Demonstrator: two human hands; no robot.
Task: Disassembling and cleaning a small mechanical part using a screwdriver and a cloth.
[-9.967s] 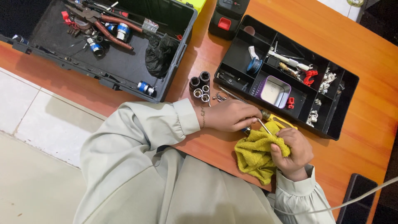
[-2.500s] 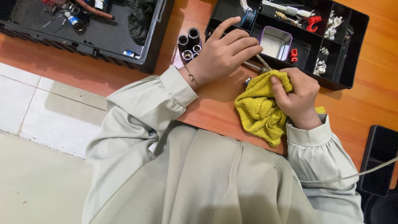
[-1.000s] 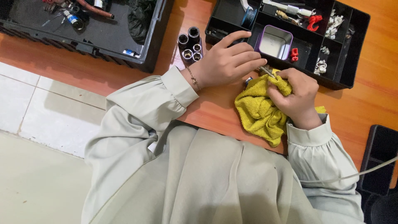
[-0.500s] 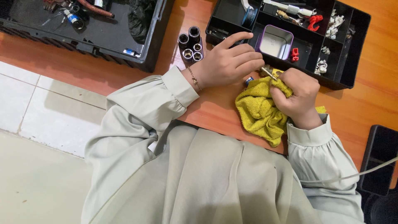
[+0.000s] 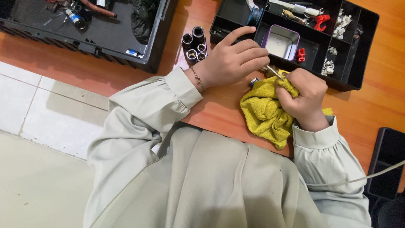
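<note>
Your right hand is bunched around the yellow cloth on the orange worktop. Your left hand pinches a thin metal tool whose tip meets the cloth, right beside the black organizer tray and the sockets.

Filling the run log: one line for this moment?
left hand: holds thin metal tool | right hand: grips yellow cloth around tool | on wooden table

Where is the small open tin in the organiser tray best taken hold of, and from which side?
Grip the tin by its two long rim edges, coming straight down from above. It sits open-side up in a tray compartment, so its sides are walled in and only the raised rim seems reachable.
</note>
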